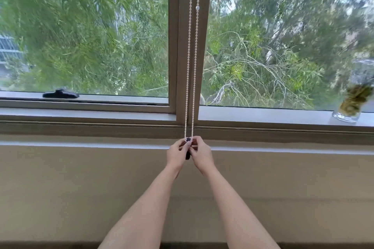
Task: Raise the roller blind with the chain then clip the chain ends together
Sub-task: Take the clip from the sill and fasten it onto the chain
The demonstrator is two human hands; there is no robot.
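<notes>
A white beaded chain [191, 66] hangs in two strands down the middle window post, with a round stop bead [197, 8] on the right strand. Both strands end at a small dark clip [188, 139] just below the sill. My left hand [177, 155] and my right hand [201, 155] meet there, fingers pinched around the clip and the chain's lower ends. A dark part of the clip [188, 155] shows between the hands. The roller blind itself is out of view above the frame.
The window sill [263, 116] runs across the view. A glass vase with plant stems [351, 105] stands on it at the far right. A black window handle [60, 94] lies on the left sash. A beige wall [81, 198] fills the space below.
</notes>
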